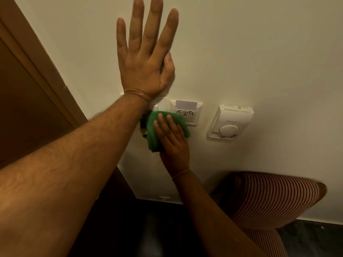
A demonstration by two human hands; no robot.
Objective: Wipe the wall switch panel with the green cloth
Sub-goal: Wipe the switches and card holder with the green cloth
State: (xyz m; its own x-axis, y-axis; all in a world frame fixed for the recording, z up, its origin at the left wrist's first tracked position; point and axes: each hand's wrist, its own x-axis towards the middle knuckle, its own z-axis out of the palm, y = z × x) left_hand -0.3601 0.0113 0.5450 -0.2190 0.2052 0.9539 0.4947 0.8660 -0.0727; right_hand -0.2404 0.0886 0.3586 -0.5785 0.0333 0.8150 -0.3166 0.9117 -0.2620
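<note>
White plastic wall switch panel (pixel 160 106), at the centre of the frame, is partly covered by the folded, nubby green cloth (pixel 155 127). The cloth is pressed against it by the straight, close-set fingers of the right hand (pixel 172 140), while the left hand (pixel 144 58) is laid flat, fingers spread, on the smooth cream wall (pixel 241 52) above. Even pressure should be applied in short strokes along the panel's raised edges, and the card in the adjacent white key-card holder (pixel 186 113) should not be dislodged.

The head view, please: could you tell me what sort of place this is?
Probably a hotel room: a key-card slot holding a card, a dial thermostat beside it, and a wooden door frame.
</note>
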